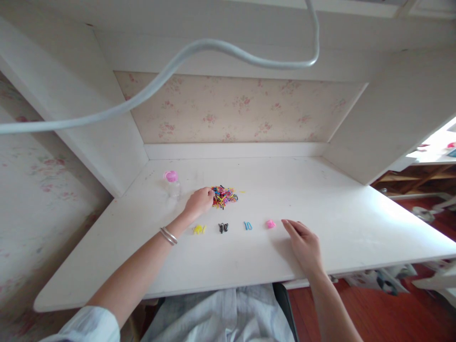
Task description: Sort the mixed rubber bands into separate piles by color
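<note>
A heap of small multicoloured rubber bands (pixel 223 197) lies on the white table. My left hand (pixel 200 202) reaches to the heap's left edge, its fingers curled in and their tips turned away from view; what they pinch, if anything, is hidden. Nearer to me, four groups sit in a row: yellow bands (pixel 199 230), black bands (pixel 223 228), blue bands (pixel 248 226) and a pink clump (pixel 270 223). Just right of the pink clump, my right hand (pixel 304 240) rests on the table with fingers loosely closed and nothing visible in them.
A clear bottle (pixel 174 187) with a pink cap (pixel 171 176) stands left of the heap. A pale cable (pixel 221 46) crosses the upper view. White side panels (pixel 384 109) and a floral back wall (pixel 231 108) enclose the white table (pixel 242 261).
</note>
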Demonstrator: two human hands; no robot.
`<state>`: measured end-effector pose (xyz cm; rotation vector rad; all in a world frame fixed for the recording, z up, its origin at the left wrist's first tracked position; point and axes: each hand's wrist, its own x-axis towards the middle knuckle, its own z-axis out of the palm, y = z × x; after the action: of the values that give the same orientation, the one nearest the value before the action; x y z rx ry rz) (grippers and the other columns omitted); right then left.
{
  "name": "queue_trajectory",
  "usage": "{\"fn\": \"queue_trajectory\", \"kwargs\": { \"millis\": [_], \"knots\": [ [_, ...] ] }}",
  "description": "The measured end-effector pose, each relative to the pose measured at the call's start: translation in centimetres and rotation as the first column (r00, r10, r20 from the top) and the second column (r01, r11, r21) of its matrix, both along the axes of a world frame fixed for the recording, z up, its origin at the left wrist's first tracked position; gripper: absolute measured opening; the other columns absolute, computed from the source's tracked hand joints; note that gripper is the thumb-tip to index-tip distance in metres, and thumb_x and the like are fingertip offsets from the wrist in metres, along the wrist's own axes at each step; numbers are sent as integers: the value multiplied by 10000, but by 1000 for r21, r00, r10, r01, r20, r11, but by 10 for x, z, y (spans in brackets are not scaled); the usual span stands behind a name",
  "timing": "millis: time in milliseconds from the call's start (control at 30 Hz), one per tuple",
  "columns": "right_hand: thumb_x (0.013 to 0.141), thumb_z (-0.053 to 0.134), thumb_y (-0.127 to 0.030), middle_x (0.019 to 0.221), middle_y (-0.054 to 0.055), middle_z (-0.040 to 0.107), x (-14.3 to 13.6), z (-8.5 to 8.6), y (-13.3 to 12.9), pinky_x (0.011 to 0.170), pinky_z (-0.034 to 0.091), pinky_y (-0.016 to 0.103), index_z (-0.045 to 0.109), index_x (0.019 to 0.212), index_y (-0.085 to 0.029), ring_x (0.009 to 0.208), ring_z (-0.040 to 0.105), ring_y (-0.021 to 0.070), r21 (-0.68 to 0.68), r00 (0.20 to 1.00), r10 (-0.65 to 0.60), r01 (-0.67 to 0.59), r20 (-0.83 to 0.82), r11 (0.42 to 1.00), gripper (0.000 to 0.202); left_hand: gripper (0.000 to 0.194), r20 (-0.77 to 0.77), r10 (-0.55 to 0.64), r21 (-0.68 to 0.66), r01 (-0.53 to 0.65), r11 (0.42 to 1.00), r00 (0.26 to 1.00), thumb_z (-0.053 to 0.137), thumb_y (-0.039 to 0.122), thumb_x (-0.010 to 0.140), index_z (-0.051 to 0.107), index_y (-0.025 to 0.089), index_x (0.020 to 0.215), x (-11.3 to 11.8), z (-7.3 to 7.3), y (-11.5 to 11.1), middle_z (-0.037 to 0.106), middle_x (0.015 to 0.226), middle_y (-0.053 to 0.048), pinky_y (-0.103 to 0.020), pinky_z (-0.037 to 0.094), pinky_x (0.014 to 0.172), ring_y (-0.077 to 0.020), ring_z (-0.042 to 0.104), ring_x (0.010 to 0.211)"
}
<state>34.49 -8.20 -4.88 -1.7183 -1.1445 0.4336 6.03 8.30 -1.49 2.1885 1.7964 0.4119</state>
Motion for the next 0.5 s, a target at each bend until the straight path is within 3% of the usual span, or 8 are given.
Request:
{"fn": "queue_trajectory", "kwargs": {
  "millis": [200,500],
  "knots": [
    [804,560,-510,783,32,659,-1,1,0,691,391,270,726,928,-181,773,571,174,-2,1000,7,-6,19,1000,389,281,59,-46,30,44,999,997,414,330,869,673,230,905,-3,0,-3,710,979,-33,-240,421,693,-174,630,857],
    [820,531,-528,724,26,632,-6,7,1,646,385,261,726,926,-182,709,551,162,7,996,15,-16,83,1000,411,235,81,-60,90,53,994,995,439,294,870,648,210,938,-7,1,-6,686,990,-46,-249,436,752,-171,619,885]
  ]
}}
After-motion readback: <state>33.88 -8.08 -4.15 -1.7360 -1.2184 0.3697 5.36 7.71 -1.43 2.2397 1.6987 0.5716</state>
